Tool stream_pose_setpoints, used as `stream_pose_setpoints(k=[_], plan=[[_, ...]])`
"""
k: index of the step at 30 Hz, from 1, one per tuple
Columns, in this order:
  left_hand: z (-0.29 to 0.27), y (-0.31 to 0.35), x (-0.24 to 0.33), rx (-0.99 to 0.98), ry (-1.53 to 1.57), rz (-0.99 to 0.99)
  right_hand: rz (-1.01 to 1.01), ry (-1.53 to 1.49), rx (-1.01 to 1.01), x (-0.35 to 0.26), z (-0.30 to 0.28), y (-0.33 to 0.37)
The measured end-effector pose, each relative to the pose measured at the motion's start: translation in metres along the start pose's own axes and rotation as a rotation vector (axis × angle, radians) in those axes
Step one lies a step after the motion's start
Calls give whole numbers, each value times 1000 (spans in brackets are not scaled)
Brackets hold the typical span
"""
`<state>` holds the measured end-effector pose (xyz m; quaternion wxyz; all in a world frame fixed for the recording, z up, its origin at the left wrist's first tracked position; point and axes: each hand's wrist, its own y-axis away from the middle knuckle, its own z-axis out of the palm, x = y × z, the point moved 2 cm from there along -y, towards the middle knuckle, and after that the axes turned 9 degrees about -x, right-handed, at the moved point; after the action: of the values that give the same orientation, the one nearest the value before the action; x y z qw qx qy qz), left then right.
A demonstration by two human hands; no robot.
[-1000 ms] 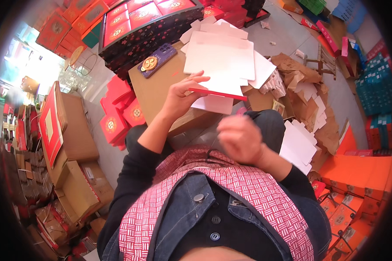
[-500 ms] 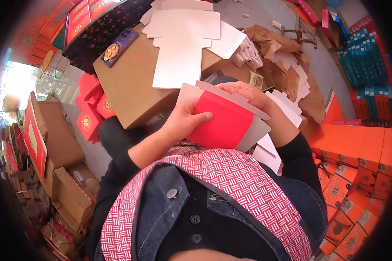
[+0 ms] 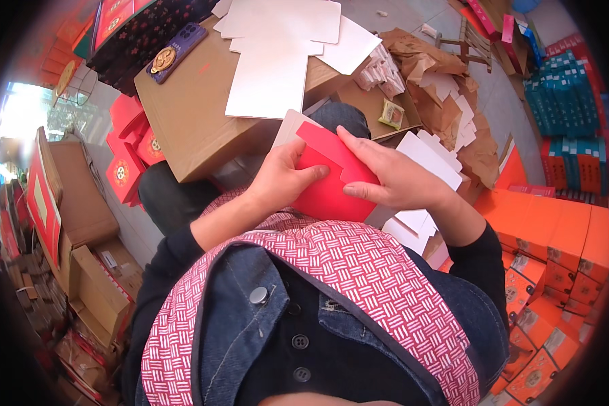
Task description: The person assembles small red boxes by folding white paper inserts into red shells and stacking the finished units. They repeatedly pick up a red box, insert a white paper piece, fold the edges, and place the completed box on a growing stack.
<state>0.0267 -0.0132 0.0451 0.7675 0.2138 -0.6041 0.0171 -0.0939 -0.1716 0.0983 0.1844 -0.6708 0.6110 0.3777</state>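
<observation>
A red folding carton (image 3: 328, 199) with white-grey end flaps is held over my lap. Its upper edge is folded over, so a red strip with a cut notch lies across the front. My left hand (image 3: 284, 177) grips the left side, thumb on the red face and fingers mostly hidden behind. On the right side, my right hand (image 3: 402, 174) is closed over the folded strip, its thumb pressed on the front. More flat white carton blanks (image 3: 271, 74) lie on a brown cardboard box (image 3: 189, 122) just beyond my hands.
A phone (image 3: 176, 53) with a round gold piece lies on the brown box's left corner. Finished-looking red boxes (image 3: 125, 169) stand at left. Stacked orange boxes (image 3: 548, 223) line the right. Crumpled brown paper (image 3: 419, 64) and further white blanks (image 3: 423, 162) lie right of centre.
The carton's long upper flap has been folded down over its red face. My right hand has come from the far edge round to the front, its thumb now on the fold.
</observation>
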Motion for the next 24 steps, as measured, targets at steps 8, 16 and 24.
stream_pose_setpoints(k=[8, 16, 24], plan=[[-1, -3, -7, 52, -52, 51, 128, 82, 41, -3, -1, 4], [-2, -4, -7, 61, -82, 33, 94, 39, 86, -5, 6, 2], [-2, -5, -17, 31, -28, 83, 137, -2, 153, 11, 0, -1]])
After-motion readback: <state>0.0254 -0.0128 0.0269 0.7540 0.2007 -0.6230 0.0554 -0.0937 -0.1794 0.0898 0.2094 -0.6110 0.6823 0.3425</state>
